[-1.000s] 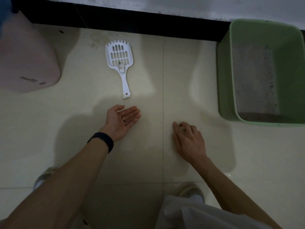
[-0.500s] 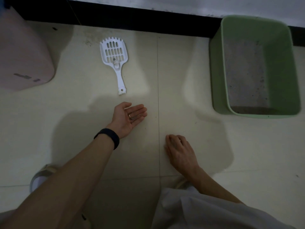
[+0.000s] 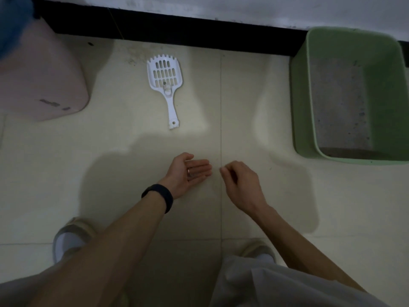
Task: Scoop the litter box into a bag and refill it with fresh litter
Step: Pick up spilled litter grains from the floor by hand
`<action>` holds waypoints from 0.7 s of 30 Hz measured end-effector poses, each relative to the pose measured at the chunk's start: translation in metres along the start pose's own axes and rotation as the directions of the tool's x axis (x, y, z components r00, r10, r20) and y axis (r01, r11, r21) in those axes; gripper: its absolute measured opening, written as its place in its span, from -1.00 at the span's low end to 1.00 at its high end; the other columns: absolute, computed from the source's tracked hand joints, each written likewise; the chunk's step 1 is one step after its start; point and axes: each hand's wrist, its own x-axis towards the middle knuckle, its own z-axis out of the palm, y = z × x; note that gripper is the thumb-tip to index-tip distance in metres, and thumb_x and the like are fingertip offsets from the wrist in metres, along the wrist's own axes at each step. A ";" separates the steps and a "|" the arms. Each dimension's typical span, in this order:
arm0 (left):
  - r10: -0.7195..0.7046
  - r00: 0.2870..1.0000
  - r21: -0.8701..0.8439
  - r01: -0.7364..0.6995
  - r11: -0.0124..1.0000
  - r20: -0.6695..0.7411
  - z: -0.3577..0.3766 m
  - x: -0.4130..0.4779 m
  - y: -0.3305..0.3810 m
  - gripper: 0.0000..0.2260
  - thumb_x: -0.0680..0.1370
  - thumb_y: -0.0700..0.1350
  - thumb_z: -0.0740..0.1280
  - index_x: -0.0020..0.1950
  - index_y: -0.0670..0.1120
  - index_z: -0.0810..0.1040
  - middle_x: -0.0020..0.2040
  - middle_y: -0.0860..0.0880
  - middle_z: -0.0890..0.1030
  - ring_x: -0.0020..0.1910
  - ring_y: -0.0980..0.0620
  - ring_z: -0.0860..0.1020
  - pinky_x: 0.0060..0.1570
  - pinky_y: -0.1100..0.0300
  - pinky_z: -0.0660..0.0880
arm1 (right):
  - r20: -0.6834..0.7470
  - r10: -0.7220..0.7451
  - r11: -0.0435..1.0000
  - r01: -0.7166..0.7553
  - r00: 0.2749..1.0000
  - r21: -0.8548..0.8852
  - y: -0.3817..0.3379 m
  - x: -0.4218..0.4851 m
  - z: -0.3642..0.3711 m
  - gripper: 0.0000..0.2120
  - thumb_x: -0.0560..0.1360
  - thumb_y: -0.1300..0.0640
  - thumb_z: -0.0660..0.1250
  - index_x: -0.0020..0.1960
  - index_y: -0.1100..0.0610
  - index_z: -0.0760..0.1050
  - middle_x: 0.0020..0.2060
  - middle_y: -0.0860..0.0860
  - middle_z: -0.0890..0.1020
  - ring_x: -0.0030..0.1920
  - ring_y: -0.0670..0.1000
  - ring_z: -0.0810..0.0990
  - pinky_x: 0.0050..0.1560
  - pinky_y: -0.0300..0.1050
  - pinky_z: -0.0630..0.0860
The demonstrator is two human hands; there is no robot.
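A green litter box (image 3: 301,96) stands on the floor at the right, with a thin layer of grey litter (image 3: 340,103) inside. A white slotted scoop (image 3: 164,85) lies flat on the tiles at centre left, handle toward me. My left hand (image 3: 188,173) is held palm up just above the floor below the scoop, fingers straight and together, a ring on one finger. My right hand (image 3: 241,185) hovers beside it with fingers curled and tips pinched near the left fingertips. Whether anything small is pinched is too dim to tell. No bag is in view.
A pink rounded container (image 3: 39,80) sits at the far left with something blue (image 3: 13,23) above it. A black baseboard (image 3: 177,29) runs along the wall behind. My two shoes (image 3: 70,235) (image 3: 259,249) rest on the tiles near my knees.
My right hand has lifted off the floor, curled its fingers and moved toward the left hand. The left hand stays palm up. The view has shifted a little.
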 end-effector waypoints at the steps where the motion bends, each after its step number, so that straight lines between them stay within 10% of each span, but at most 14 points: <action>1: -0.004 1.000 0.005 0.004 1.000 0.002 0.001 0.000 -0.003 -0.58 0.60 -0.01 0.12 0.12 -0.28 0.63 0.05 -0.22 0.69 0.04 -0.13 0.67 0.03 0.10 0.57 | 0.018 -0.024 1.000 0.024 1.000 0.017 -0.013 0.005 -0.006 -0.84 0.60 0.07 0.29 -0.14 0.07 0.50 -0.27 -0.08 0.52 -0.26 -0.13 0.42 -0.21 -0.34 0.33; 7: -0.009 0.998 -0.021 0.010 1.000 0.064 0.001 0.000 0.000 -0.58 0.61 -0.02 0.10 0.15 -0.27 0.62 0.08 -0.23 0.68 0.02 -0.09 0.65 -0.02 0.12 0.55 | 0.296 -0.108 0.994 0.094 0.949 0.062 -0.035 0.023 -0.019 -0.55 0.52 0.20 0.34 0.37 -0.06 0.46 0.12 -0.12 0.61 -0.15 -0.23 0.50 -0.04 -0.53 0.37; 13: 0.023 0.998 -0.094 -0.018 0.995 0.057 -0.012 -0.005 0.016 -0.59 0.60 -0.03 0.11 0.11 -0.29 0.64 0.07 -0.24 0.68 0.01 -0.13 0.67 0.06 0.12 0.56 | 0.070 0.062 0.997 -0.058 0.996 -0.057 -0.004 0.035 -0.011 -0.69 0.56 -0.02 0.33 0.30 -0.03 0.53 0.03 -0.10 0.62 -0.14 -0.12 0.59 0.03 -0.16 0.55; 21: 0.141 0.987 -0.266 -0.157 0.951 -0.079 -0.073 -0.009 0.054 -0.61 0.58 -0.05 0.13 0.13 -0.28 0.61 0.10 -0.23 0.67 0.05 -0.15 0.66 0.09 0.10 0.56 | 0.117 -0.054 0.893 0.100 0.992 -0.439 0.023 0.012 0.037 -0.55 0.59 0.05 0.21 0.45 0.14 0.36 0.10 0.13 0.49 -0.03 0.16 0.47 -0.18 0.01 0.56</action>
